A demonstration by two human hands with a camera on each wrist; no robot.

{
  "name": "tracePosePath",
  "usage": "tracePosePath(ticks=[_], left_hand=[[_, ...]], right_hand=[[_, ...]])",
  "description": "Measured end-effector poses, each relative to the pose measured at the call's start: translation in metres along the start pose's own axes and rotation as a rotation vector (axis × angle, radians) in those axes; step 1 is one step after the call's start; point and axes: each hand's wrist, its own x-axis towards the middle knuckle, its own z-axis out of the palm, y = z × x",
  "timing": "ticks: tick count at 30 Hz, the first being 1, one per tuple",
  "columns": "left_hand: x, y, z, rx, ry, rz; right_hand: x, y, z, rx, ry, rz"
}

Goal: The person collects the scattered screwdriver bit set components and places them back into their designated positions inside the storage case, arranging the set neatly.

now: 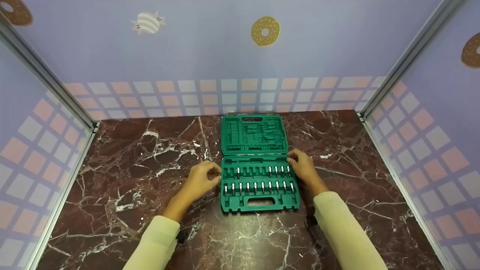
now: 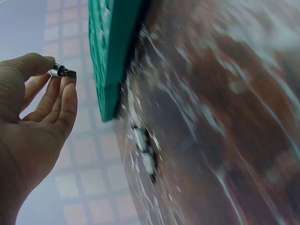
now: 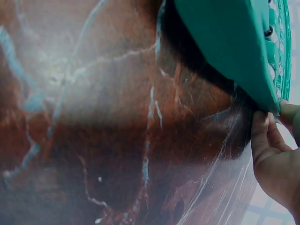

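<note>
A green plastic socket case (image 1: 261, 204) lies open on the table with its lid folded back toward the wall. Two rows of silver bit sockets (image 1: 255, 186) sit in its lower half, and several slots of the upper row hold nothing. Just left of the case is my left hand (image 1: 202, 178). Its thumb and fingertips pinch a small silver bit socket (image 2: 61, 71), whose dark tip points away from the thumb. My right hand (image 1: 303, 167) grips the case's right edge near the hinge, thumb on top and fingers against the outer side in the right wrist view.
The dark red marble tabletop (image 1: 150, 180) with white veins spreads around the case. A back wall (image 1: 210, 56) with printed squares and doughnuts stands behind it, and side walls (image 1: 435, 131) with metal corner posts close in the left and right.
</note>
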Motion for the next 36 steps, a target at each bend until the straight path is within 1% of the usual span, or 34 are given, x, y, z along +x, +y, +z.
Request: tracePosePath(ticks=[8, 11, 15, 20, 24, 28, 31, 36], left_hand=[[0.017, 0.02, 0.017, -0.028, -0.065, 0.006], [0.024, 0.026, 0.025, -0.033, -0.084, 0.016], [0.034, 0.034, 0.038, -0.051, -0.109, 0.005], [0.048, 0.041, 0.055, -0.058, -0.134, -0.034], [0.058, 0.044, 0.067, -0.086, -0.174, -0.091], [0.064, 0.046, 0.077, -0.122, -0.2, -0.146], [0.067, 0.048, 0.084, -0.12, -0.207, -0.164], [0.073, 0.051, 0.097, -0.111, -0.228, -0.193]], right_hand=[[0.001, -0.001, 0.0, 0.005, -0.005, -0.013], [0.0, -0.001, -0.001, 0.013, -0.013, 0.009], [-0.001, 0.0, -0.001, 0.011, -0.025, 0.035], [-0.001, -0.001, -0.001, 0.017, -0.025, 0.038], [0.0, -0.001, 0.0, 0.014, -0.021, 0.035], [0.0, -0.002, 0.0, 0.015, -0.018, 0.017], [0.0, -0.003, 0.0, 0.019, -0.017, 0.009], [0.0, -0.002, 0.001, 0.016, -0.021, 0.022]])
